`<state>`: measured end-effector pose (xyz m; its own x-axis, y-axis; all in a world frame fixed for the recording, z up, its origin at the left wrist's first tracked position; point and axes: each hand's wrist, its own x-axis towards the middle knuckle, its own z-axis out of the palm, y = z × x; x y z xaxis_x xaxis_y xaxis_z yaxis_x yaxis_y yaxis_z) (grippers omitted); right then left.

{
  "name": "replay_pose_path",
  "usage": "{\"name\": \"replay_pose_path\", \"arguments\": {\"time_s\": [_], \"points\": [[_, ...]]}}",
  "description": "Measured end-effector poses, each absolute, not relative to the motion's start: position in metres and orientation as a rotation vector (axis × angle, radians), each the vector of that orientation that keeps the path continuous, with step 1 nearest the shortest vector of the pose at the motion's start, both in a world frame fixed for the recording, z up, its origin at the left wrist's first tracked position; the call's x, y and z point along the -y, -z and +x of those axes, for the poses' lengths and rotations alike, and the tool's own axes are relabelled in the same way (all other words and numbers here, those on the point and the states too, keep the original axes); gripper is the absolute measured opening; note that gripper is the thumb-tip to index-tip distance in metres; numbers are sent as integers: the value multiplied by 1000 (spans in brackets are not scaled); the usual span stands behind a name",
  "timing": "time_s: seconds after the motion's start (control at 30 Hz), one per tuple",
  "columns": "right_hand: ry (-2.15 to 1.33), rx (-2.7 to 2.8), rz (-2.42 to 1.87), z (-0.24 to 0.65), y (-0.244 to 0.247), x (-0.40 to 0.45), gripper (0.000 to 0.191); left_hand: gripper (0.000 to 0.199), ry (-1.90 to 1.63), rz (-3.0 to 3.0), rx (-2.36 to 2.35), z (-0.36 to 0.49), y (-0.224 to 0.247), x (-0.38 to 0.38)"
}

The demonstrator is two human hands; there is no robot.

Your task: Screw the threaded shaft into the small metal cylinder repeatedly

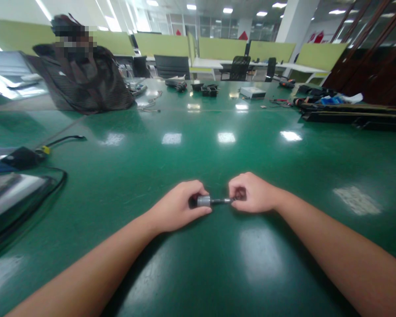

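Two forearms [323,237] are slanting in from the lower corners, their hands facing each other just above the green table [191,273]. The left hand [176,207] is curving around a grey cylinder [203,201], its grip nearly closed. The right hand [255,193] is pinching the slim rod [221,200] at its outer end, and the joined piece is lying level between both hands.

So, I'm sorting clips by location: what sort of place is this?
Probably an open-plan office: rectangular lime-green partition panels stand along white flat-topped desks, with dark broad-backed chairs near them.
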<state>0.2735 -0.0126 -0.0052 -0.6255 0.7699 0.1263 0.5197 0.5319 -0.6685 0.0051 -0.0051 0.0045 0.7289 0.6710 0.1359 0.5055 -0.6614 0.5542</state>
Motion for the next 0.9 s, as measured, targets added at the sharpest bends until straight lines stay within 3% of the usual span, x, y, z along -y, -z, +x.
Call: {"name": "replay_pose_path", "arguments": {"time_s": [0.27,0.5,0.63,0.9], "points": [[-788,2363,-1074,266,7,15,4,23,-452,2451,-902,4,-5,6],[-641,2343,-967,243,9,24,17,21,-469,2465,-926,7,-1,6],[-671,2314,-1018,244,10,24,16,28,-468,2441,-914,8,-3,6],[-609,2348,-968,245,11,25,11,21,-472,2432,-911,9,-3,5]]}}
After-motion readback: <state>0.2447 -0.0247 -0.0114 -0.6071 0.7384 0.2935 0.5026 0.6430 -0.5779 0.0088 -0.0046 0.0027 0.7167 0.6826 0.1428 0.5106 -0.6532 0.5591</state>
